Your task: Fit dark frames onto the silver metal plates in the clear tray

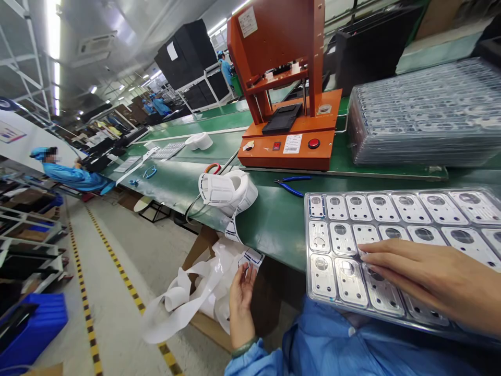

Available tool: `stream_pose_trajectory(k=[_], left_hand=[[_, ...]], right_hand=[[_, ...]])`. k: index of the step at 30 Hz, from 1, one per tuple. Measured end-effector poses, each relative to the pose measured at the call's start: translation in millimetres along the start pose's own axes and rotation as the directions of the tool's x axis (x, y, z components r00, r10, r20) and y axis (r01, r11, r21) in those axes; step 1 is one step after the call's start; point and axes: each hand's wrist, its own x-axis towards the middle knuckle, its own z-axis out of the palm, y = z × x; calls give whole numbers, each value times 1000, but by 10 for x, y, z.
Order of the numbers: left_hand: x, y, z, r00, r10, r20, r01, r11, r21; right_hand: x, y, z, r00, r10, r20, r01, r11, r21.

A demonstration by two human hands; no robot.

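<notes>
My left hand [241, 297] reaches past the table edge, its fingertips on a white label strip [252, 257] with dark-outlined labels. That strip hangs from a label roll [240, 190] lying on the green table. Flat over a clear plastic tray [307, 235] is my right hand [426, 271], fingers stretched out and touching the silver plates near its middle. Each silver plate [321, 269] sits in its own compartment, most with a round dark spot and small holes. The top left plate [317, 207] carries a blue-edged outline. My right palm and wrist cover several plates.
An orange press [284, 146] with a red button stands behind. Right of it is a stack of filled clear trays [422, 125]. Blue-handled pliers [293, 185] lie by my tray. A cardboard box [211, 329] below holds loose white backing strip [203, 292]. A co-worker [72, 172] sits far left.
</notes>
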Motion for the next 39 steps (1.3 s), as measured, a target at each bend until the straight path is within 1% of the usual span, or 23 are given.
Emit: stream_pose_trajectory(k=[3,6,10,13,16,19,21,23,25,26,27,30,32,34,36,37,38,39], left_hand=[[-23,114,2,994,-89,64,101,972,-212],[-72,216,3,990,-103,92,130,923,-362],[-219,389,42,995,-59,82,91,876,-474],[-421,592,176,991,30,127,40,857,-514],[-694,835,439,967,147,207,-31,877,-480],[-985,1051,776,929,177,326,-42,923,-382],[-1150,1154,989,882,177,436,-45,954,-297],[-1266,1219,1161,820,175,546,-43,969,-245],[-1330,1250,1281,769,174,615,-44,974,-221],[-1345,1256,1324,756,173,632,-47,977,-210],[-1353,1259,1359,750,170,640,-54,979,-196],[-1352,1260,1439,749,152,645,-66,986,-155],[-1351,1262,1486,755,131,642,-56,989,-136],[-1356,1259,1527,772,106,626,-40,992,-118],[-1362,1249,1554,785,91,612,-39,994,-98],[-1364,1242,1560,783,97,614,-58,995,-84],[-1364,1237,1562,774,117,623,-102,993,-59],[-1362,1236,1560,758,148,635,-173,985,-24]], right_hand=[[-75,27,59,999,28,36,-29,999,25],[-128,44,88,997,64,48,-67,995,71],[-134,49,83,997,68,37,-72,991,113],[-128,36,116,991,120,64,-130,975,181],[-104,-1,178,969,186,161,-228,925,303],[-30,-54,206,929,273,251,-360,827,432],[41,-84,193,890,355,287,-455,738,499],[107,-100,168,850,431,302,-524,648,552],[151,-98,147,817,484,312,-564,565,602],[161,-90,142,803,506,316,-577,523,627],[164,-79,142,789,523,323,-585,479,654],[141,-36,163,744,554,374,-604,316,732],[117,-10,178,728,556,402,-600,232,765],[98,6,182,731,554,399,-585,208,784],[89,9,168,746,550,376,-567,227,792],[87,8,154,752,551,362,-561,246,790],[87,7,136,759,552,344,-555,274,785],[87,5,113,766,558,319,-549,308,777]])
